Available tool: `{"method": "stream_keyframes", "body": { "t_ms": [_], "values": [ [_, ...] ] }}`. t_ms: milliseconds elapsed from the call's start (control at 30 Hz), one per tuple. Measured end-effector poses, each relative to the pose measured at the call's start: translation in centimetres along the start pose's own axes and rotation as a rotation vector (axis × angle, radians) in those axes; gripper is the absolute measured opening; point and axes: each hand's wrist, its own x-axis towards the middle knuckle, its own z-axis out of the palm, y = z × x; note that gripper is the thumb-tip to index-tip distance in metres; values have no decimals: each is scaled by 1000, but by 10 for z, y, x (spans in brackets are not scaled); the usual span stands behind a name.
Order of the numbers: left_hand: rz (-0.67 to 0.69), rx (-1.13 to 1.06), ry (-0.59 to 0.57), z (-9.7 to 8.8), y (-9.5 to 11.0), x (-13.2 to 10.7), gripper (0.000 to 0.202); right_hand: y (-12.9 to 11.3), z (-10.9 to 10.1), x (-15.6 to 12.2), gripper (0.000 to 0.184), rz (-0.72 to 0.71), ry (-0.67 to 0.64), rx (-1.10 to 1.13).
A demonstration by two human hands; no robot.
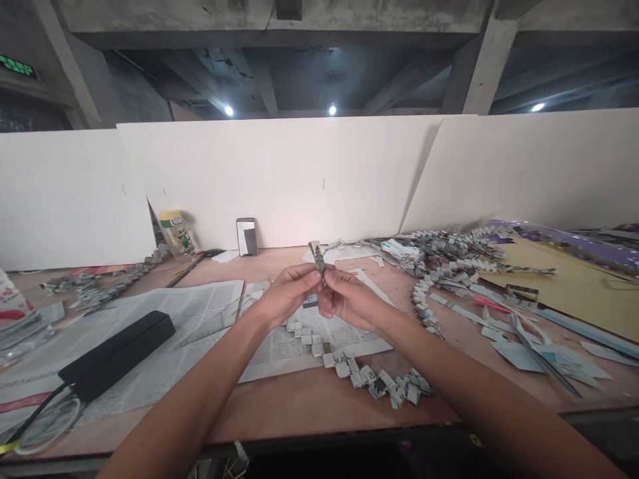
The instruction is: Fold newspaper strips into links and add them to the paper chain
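Note:
Held up over the middle of the table is a narrow folded paper strip (316,254), dark and pale with print. My left hand (294,289) pinches it from the left, thumb on top. From the other side my right hand (349,293) grips the same strip, and the two thumbs nearly meet. Below both hands a zigzag chain of folded newsprint (357,376) runs across the table towards the right front. Printed newspaper sheets (269,356) lie beneath that chain. Whether the chain joins the strip is hidden behind my hands.
A black power-brick-like box (117,352) with cables lies at left. A phone (246,237) and a bottle (176,234) stand by the white board (284,179). Folded paper chains (444,256) are heaped at right, near scissors (542,356) and paper scraps. A clear set square (212,324) rests on newspaper.

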Motion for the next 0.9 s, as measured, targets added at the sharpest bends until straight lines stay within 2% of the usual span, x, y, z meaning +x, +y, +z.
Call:
{"method": "stream_keyframes", "body": {
  "t_ms": [67,133,267,400,567,733,900],
  "values": [
    [-14,47,41,-3,0,-1,29,1,-1,0,37,35,-40,-41],
    [30,117,109,-7,0,-1,28,-1,-3,-2,42,8,-16,-209],
    [151,328,212,-14,2,-1,25,-13,-8,-7,31,-153,237,-535],
    [182,607,251,-13,4,-4,21,-18,-8,-12,42,-260,291,-635],
    [273,941,325,-5,3,-9,16,-11,-6,-11,33,-334,286,-668],
    [329,1003,329,-4,1,-11,19,-11,-7,-10,22,-339,343,-698],
    [309,828,345,-8,-2,-10,25,-11,-7,-10,16,-316,384,-700]
  ]
}}
